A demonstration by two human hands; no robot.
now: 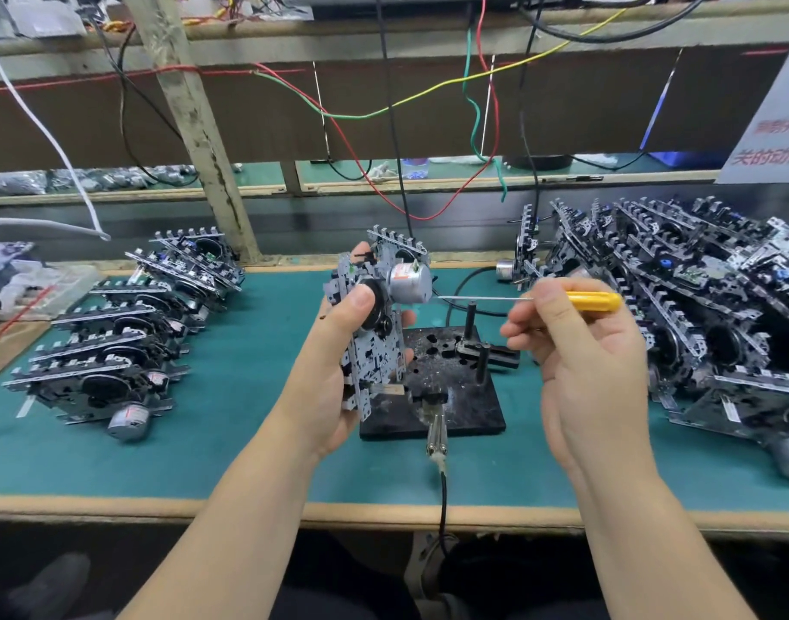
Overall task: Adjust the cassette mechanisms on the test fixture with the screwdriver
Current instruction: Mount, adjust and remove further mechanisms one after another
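Fingers (361, 302) curled round cassette mechanism (377, 324), right hand (580, 351) pinching screwdriver (562, 301)

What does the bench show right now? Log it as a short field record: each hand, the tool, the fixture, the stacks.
left hand: grips one cassette mechanism, held upright above the fixture
right hand: holds the screwdriver, yellow handle, tip toward the mechanism's motor
test fixture: black plate with posts, no mechanism seated
left stack: mechanisms in a row
right pile: mechanisms heaped
surface: green mat
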